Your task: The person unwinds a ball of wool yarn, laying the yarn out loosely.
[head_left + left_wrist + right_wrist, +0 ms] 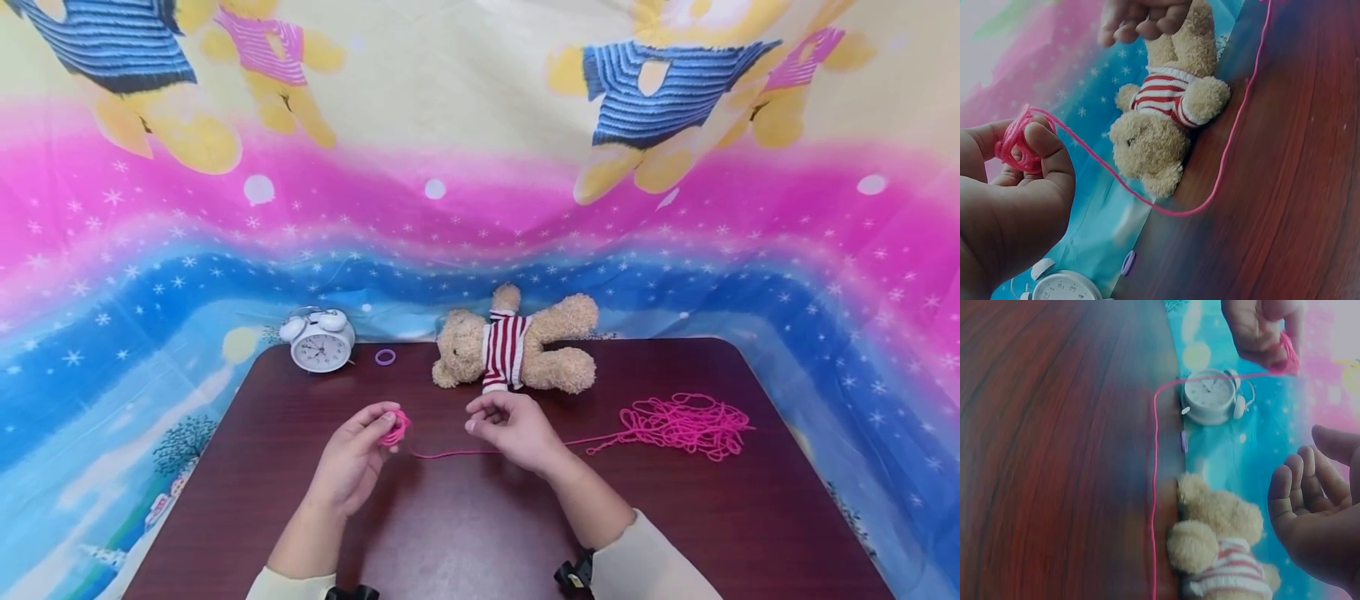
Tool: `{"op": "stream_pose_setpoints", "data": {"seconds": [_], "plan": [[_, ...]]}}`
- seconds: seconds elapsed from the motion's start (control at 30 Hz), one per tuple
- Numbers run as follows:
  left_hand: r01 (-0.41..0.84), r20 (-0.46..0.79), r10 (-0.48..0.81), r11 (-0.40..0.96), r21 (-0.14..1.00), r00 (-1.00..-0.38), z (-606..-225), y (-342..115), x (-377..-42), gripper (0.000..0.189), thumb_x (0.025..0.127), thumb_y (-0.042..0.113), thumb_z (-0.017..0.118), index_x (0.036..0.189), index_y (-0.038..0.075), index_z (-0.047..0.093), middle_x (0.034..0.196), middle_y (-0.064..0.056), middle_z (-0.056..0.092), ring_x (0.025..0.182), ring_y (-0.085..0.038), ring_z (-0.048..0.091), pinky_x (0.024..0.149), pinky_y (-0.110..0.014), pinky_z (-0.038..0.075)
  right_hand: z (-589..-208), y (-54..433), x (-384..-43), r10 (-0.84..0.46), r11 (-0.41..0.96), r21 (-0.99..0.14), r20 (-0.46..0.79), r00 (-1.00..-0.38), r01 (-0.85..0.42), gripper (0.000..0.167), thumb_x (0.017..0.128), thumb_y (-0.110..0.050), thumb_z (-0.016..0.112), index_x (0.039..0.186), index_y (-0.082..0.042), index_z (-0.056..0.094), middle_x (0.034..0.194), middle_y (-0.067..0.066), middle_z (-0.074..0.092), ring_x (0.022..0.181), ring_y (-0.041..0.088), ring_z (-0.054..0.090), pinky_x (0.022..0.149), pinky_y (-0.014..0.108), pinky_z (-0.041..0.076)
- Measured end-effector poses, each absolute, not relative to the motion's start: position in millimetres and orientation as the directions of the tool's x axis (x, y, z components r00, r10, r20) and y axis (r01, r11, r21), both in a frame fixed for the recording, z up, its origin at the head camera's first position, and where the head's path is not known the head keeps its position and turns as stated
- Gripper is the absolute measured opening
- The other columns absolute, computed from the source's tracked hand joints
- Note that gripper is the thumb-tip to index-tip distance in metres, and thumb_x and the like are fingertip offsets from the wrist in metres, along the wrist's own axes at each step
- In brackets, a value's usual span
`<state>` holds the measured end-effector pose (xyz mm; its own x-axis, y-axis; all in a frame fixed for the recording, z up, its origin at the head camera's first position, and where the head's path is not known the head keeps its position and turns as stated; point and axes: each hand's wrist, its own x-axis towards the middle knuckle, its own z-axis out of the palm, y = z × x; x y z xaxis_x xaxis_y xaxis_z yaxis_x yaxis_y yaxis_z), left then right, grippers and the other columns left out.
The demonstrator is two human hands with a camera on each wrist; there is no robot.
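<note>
My left hand (351, 458) pinches a small wound bundle of pink yarn (397, 428) between thumb and fingers. From that bundle a single strand (1233, 139) droops to the table and runs right, passing under my right hand (521, 429). Loosely bent fingers and a thumb held apart show on the right hand in the right wrist view, with nothing between them. At the table's right, the strand joins a loose, tangled pile of pink yarn (686, 425).
A teddy bear (506, 354) in a red-and-white striped top lies sideways behind the hands. A white alarm clock (321, 352) and a purple ring (385, 357) are at the back left of the dark table (465, 525). A printed cloth (465, 217) hangs behind.
</note>
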<state>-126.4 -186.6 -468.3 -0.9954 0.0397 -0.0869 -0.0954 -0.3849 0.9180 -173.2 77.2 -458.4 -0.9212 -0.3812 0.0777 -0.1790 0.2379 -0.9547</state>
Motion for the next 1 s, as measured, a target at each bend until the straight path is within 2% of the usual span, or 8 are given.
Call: {"op": "stream_pose_setpoints", "data": {"seconds": [0.57, 0.77, 1.0], "plan": [[-0.149, -0.135, 0.064, -0.355, 0.923, -0.989, -467.0, -164.4, -127.0, 0.01, 0.103, 0.012, 0.064, 0.112, 0.009, 0.066, 0.094, 0.0, 0.069, 0.081, -0.01, 0.061, 0.069, -0.023, 0.052, -454.2, 41.5, -165.1, -0.446, 0.256, -0.938, 0.102, -0.889, -0.236, 0.022, 0.09, -0.018, 0.08, 0.109, -0.009, 0.077, 0.091, -0.002, 0.073, 0.084, 0.014, 0.069, 0.075, 0.027, 0.057], [-0.152, -0.132, 0.08, -0.356, 0.922, -0.988, -467.6, -159.9, -127.3, 0.009, 0.103, 0.01, 0.063, 0.111, 0.008, 0.066, 0.094, -0.001, 0.068, 0.08, -0.01, 0.062, 0.07, -0.023, 0.051, -452.7, 37.9, -165.1, -0.441, 0.262, -0.93, 0.122, -0.889, -0.258, 0.016, 0.091, -0.019, 0.08, 0.106, -0.015, 0.079, 0.093, -0.005, 0.074, 0.086, 0.012, 0.069, 0.076, 0.027, 0.057], [-0.158, -0.136, 0.088, -0.345, 0.925, -0.987, -469.9, -159.2, -126.8, 0.01, 0.102, 0.01, 0.063, 0.112, 0.007, 0.067, 0.095, -0.001, 0.069, 0.083, -0.01, 0.063, 0.07, -0.023, 0.051, -451.0, 36.8, -164.2, -0.44, 0.291, -0.913, 0.139, -0.887, -0.288, 0.01, 0.092, -0.021, 0.078, 0.102, -0.017, 0.079, 0.095, -0.007, 0.074, 0.084, 0.009, 0.067, 0.074, 0.027, 0.055]]}}
